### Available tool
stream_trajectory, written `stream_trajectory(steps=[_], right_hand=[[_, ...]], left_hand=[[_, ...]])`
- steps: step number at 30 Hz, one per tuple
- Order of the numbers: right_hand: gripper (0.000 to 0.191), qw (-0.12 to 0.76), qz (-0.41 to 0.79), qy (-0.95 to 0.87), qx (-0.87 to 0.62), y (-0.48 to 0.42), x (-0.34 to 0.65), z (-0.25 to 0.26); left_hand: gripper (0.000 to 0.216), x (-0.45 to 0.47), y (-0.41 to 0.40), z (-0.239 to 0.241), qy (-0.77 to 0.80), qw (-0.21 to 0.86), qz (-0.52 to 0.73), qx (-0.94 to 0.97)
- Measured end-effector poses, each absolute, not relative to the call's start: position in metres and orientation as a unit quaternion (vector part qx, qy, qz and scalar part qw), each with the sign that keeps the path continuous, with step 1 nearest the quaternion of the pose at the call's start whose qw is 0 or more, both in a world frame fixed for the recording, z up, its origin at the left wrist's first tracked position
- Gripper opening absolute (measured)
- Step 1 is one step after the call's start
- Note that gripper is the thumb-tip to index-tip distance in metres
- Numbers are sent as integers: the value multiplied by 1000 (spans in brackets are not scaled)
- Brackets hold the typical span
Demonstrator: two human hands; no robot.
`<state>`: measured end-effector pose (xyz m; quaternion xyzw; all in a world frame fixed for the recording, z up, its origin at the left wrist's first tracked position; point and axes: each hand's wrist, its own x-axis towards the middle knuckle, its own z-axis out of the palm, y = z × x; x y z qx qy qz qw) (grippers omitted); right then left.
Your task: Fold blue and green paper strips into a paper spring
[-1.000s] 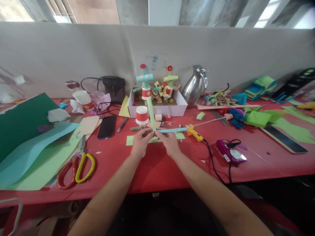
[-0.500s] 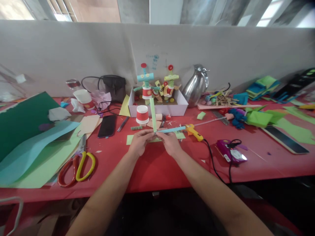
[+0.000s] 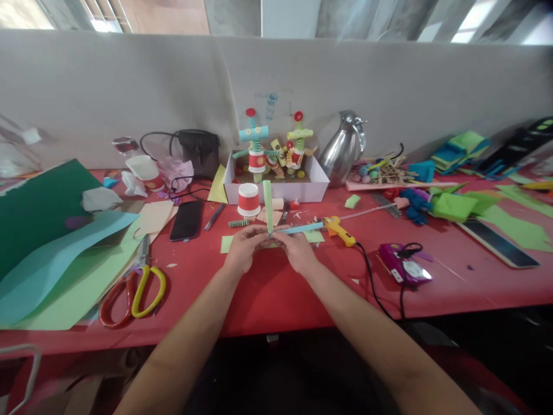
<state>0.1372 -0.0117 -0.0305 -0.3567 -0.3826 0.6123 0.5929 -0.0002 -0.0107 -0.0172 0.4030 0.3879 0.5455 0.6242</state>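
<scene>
My left hand (image 3: 245, 249) and my right hand (image 3: 296, 248) meet over the red table, fingertips pinched together where two paper strips join. A light green paper strip (image 3: 268, 206) stands up from the pinch, and a light blue paper strip (image 3: 302, 228) runs off to the right. The folded joint itself is mostly hidden by my fingers. Beneath the hands lies a flat piece of green paper (image 3: 226, 244). A small green paper spring (image 3: 239, 223) and a red and white paper cup (image 3: 249, 200) are just beyond my left hand. A yellow glue gun (image 3: 340, 230) lies right of the blue strip.
Scissors (image 3: 144, 288) and coloured paper sheets (image 3: 86, 282) lie at left, near a black phone (image 3: 186, 221). Behind, a white box (image 3: 276, 193) holds paper-cup figures. A steel jug (image 3: 343, 150) stands beside it. The glue gun's black cord (image 3: 371, 279) trails past a purple box (image 3: 401, 265).
The upright green strip shows a little shorter above my fingers and stands slightly straighter. Both hands keep their pinch in nearly the same place; the view has shifted slightly.
</scene>
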Motion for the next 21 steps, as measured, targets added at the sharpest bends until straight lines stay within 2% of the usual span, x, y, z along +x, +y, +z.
stream_trajectory(steps=[21], right_hand=[[13, 588, 644, -339, -354, -11, 137, -26]], left_hand=[[14, -3, -11, -14, 374, 624, 541, 422]])
